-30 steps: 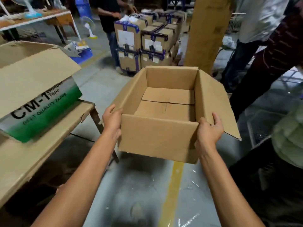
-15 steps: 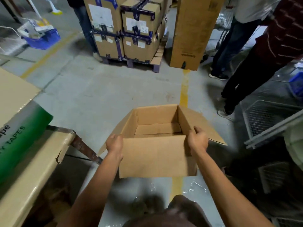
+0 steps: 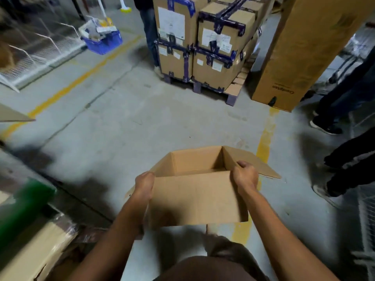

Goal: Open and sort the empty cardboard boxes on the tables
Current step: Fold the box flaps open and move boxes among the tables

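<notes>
Concrete floor fills most of the frame, crossed by yellow lines. Upper centre: a pallet stack of taped cartons; upper right: a tall upright carton. Legs of other people at the right edge.

Lower centre: an open cardboard box, top flaps spread, inside looks empty, held in the air above the floor.

Lower left: blurred table edge with a green-printed carton on it.

Left hand is closed around the box's near left corner; right hand is closed over the near right top edge, fingers curled inside.

Progress: this box is opened, not yet set down or sorted. How many others remain, cannot tell.
</notes>
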A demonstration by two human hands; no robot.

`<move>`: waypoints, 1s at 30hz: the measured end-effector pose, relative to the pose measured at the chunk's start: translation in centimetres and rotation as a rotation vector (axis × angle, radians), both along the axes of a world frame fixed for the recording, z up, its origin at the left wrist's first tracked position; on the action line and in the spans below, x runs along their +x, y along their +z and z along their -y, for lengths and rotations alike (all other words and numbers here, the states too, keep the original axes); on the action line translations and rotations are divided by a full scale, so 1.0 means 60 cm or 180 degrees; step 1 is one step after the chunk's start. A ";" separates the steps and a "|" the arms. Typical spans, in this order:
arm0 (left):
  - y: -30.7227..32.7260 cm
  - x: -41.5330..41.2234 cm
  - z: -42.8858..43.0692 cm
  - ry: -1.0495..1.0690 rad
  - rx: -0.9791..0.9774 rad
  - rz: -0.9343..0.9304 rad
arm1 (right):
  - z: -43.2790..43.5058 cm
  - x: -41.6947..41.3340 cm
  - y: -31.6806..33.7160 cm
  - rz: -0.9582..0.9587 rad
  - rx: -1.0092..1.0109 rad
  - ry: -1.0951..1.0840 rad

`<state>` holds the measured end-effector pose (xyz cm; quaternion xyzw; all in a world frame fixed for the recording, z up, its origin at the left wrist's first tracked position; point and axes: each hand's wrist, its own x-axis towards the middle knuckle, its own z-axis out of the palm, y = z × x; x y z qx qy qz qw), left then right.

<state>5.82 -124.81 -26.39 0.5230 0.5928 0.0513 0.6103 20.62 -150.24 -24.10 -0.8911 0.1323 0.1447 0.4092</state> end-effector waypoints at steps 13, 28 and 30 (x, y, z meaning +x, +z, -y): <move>0.062 0.196 -0.209 0.1797 0.0321 0.0803 | -0.352 0.337 0.051 -0.0003 0.0609 0.1096; 0.077 0.288 -0.705 0.3145 0.0513 0.1173 | -1.000 0.496 0.086 0.0247 0.0823 0.2263; 0.090 0.290 -0.755 0.3302 0.0590 0.1164 | -1.067 0.502 0.097 0.0250 0.0888 0.2351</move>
